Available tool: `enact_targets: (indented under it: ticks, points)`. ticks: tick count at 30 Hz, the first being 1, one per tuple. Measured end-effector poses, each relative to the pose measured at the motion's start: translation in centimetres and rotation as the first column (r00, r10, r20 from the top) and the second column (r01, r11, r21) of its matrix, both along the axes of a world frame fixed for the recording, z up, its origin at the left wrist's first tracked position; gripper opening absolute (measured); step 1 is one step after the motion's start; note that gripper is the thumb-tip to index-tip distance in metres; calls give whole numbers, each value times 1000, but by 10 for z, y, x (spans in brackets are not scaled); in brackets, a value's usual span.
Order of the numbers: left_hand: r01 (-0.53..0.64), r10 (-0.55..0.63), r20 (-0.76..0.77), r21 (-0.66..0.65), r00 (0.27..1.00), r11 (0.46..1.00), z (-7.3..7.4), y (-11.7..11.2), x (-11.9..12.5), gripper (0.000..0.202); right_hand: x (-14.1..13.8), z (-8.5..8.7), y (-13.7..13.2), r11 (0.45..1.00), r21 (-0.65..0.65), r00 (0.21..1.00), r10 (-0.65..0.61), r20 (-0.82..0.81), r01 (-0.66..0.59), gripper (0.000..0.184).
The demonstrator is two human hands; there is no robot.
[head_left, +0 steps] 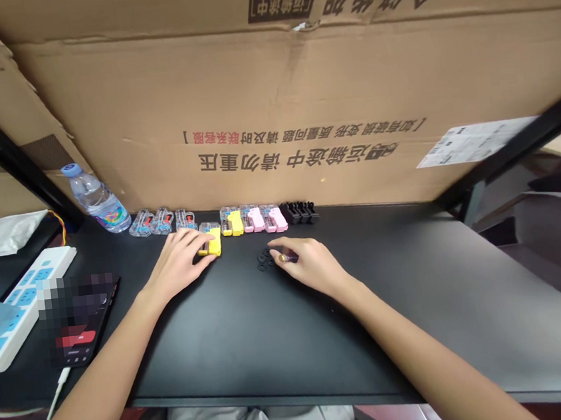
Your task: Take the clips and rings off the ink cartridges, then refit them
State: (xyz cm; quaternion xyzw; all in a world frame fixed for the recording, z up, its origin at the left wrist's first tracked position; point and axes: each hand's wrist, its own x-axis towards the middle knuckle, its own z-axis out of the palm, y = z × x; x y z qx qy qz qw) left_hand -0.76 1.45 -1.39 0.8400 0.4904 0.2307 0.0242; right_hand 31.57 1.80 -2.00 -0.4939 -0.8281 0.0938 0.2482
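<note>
My left hand has its thumb and fingers closed on a small yellow and clear plastic case at the table. My right hand is closed around a slim dark tool with a brass-coloured end; most of it is hidden in the palm. Its fingertips are at a small group of black rings. Whether they touch a ring I cannot tell. Just behind my hands stands a row of similar pieces: clear ones with red parts, a yellow one and two pink ones.
Black plastic parts end the row. A water bottle leans at the back left. A white power strip and a phone with a cable lie left. A large cardboard sheet walls the back of the black table.
</note>
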Motion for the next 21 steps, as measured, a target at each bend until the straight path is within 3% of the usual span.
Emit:
enact_targets:
  ticks: [6, 11, 16, 21]
  points:
    - [5, -6, -6, -54, 1000, 999, -1, -5, 3, 62, 0, 0, -4, 990, -27, 990, 140, -25, -140, 24]
    - [-25, 31, 59, -115, 998, 993, -3, -9, 11, 47, -5, -2, -10, 987, 11, 986, 158, -46, -158, 27]
    - [76, -37, 235, -159, 971, 984, 6, -21, 29, 42, -14, 0, -20, 968, 109, 973, 229, 0, -227, 50]
    - [226, -153, 371, -163, 916, 960, 8, -31, 43, 48, -20, 4, -25, 882, 285, 926, 374, 59, -374, 34]
